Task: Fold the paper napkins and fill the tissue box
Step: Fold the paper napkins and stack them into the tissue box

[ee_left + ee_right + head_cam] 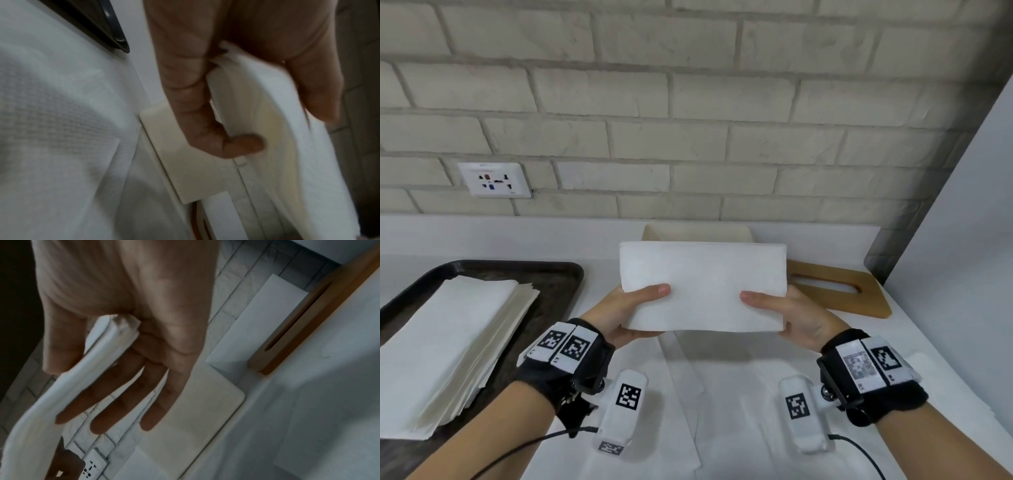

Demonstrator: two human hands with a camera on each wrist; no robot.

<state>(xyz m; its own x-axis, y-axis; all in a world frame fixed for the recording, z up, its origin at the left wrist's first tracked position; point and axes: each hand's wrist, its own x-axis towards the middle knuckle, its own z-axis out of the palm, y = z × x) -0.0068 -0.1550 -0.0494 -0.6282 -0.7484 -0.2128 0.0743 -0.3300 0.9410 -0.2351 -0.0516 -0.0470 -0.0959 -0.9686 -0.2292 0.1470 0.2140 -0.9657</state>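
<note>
Both hands hold a folded stack of white paper napkins (703, 286) in the air, just in front of the cream tissue box (695, 233) by the wall. My left hand (640, 303) pinches the stack's left end, thumb on top and fingers beneath. My right hand (770, 305) pinches the right end the same way. In the left wrist view the stack (267, 129) sits between thumb and fingers above the box (185, 170). The right wrist view shows the stack's end (107, 350) held against the palm, with the box (205, 402) below. The box's inside is hidden.
A wooden lid with a slot (835, 287) lies right of the box. At the left, a dark tray (544, 274) carries a pile of flat napkins (448, 342). Loose white napkins (688, 394) lie spread on the table under my hands. A wall socket (494, 180) is at the back left.
</note>
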